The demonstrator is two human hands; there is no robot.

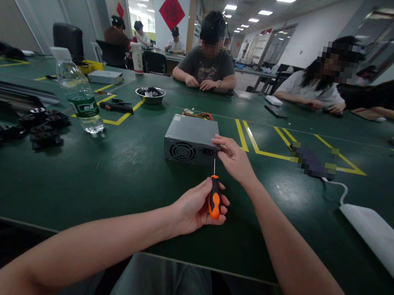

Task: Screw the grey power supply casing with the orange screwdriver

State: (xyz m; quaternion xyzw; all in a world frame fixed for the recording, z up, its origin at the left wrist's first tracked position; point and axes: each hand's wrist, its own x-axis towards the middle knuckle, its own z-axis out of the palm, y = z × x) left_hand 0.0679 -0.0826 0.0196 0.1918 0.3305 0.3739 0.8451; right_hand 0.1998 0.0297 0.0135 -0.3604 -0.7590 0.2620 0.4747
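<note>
A grey computer power supply unit point(195, 131) rests on the green table in front of me, its fan grille and power socket facing me. My left hand point(197, 207) is closed around an orange and black screwdriver point(214, 200). Its thin shaft points away from me, and the tip reaches the lower right of the unit's facing side. My right hand point(233, 159) grips the right front corner of the unit, fingers near the top edge and thumb lower down. Whether a screw sits at the tip is too small to tell. Coloured cables point(198, 114) show behind the unit.
At the left stand a water bottle point(83, 97), a metal bowl point(150, 94) with small parts, and black parts point(47, 131). A white power bank point(379, 240) with a cable lies at the right, beside a phone point(312, 162). People sit across the table point(130, 181).
</note>
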